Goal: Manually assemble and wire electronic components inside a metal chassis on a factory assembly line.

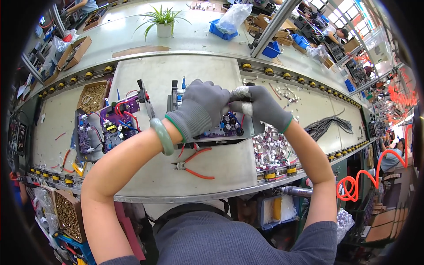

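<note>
My two grey-gloved hands meet over an open metal-cased unit with a purple circuit board [216, 131]. My left hand [202, 106] is closed, knuckles up, and hides much of the board. My right hand [265, 107] has white-wrapped thumb and forefinger pinched together against the left hand's fingers. Whatever lies between the fingers is too small or hidden to make out. A red wire [242, 119] rises from the board below the right hand. Orange-handled pliers [181, 165] lie on the work surface nearer to me.
Left stands another purple-board unit [118, 126], with a box of small brass-coloured parts [94, 96] behind it. White connectors [273, 148] pile up at the right, near a bundle of grey cables [329, 126]. Roller rails [287, 76] edge the bench. A potted plant [164, 30] stands beyond.
</note>
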`<state>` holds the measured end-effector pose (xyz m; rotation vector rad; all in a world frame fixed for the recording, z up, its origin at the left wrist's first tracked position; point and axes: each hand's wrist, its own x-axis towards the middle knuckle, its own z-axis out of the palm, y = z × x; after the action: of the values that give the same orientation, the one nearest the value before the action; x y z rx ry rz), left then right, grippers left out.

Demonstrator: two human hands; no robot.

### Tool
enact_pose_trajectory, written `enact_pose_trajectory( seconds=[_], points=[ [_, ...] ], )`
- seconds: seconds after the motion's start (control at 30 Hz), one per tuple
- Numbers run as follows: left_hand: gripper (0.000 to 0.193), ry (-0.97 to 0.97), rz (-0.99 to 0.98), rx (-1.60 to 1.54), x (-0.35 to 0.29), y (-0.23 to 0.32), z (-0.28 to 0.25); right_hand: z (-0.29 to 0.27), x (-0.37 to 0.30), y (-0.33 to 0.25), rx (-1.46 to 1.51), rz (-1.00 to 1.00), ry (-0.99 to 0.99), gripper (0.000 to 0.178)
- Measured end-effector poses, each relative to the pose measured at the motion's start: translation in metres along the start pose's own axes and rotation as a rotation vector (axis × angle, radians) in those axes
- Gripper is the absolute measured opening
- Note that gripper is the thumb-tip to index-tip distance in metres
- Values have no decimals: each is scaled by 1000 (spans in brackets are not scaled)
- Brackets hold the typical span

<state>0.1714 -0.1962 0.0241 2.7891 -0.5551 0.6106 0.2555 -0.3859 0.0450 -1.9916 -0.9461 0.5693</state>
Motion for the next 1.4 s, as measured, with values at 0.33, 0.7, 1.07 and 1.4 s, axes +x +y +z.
enact_pose_trajectory(
  seconds=[0.33,0.7,1.07,1.4],
  points=[
    [29,-63,-66,259,-19,-10,-15,3,25,-17,-1069,-318,-133,8],
    [79,-207,-562,186,-53,-30,-27,-6,35,-22,-1172,-223,-343,6],
    [59,-325,-595,121,-52,-27,-30,0,39,-17,-1198,-112,-415,11],
    [46,-148,-488,82,-59,-32,-24,-4,35,-4,-1030,-149,-301,10]
  ],
)
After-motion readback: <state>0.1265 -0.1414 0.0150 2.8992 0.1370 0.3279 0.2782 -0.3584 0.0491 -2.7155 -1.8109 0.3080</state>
